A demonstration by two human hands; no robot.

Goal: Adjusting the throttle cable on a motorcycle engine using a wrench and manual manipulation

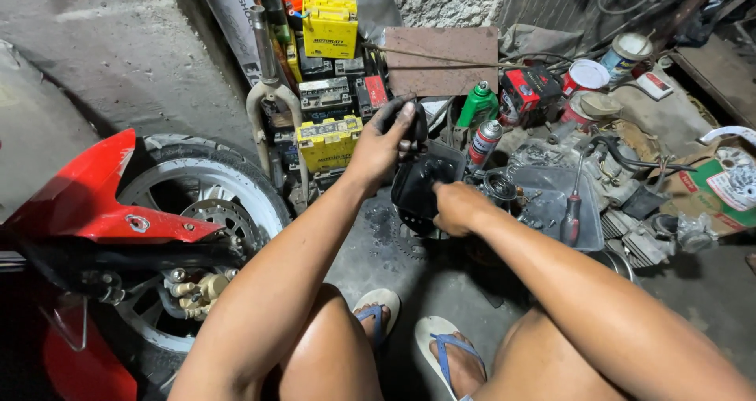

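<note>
Concrete floor [142, 62]; left hand [382, 145], right hand [457, 208] grip dark oily tub [421, 181].

Both forearms reach forward from bent knees; the left hand [383, 143] is raised, grimy fingers curled shut; the right hand [457, 207] sits lower, knuckles up, fingers folded under.

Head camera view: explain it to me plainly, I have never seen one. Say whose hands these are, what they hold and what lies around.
The camera sits on a person's head and looks down, so the arms, knees and blue-strapped sandals are their own. The left hand lifts a small grimy black part. The right hand grips the black plastic tub. On the concrete floor stand yellow box-shaped batteries, a clear tray with a red-handled screwdriver, and a red motorcycle's front wheel.
</note>
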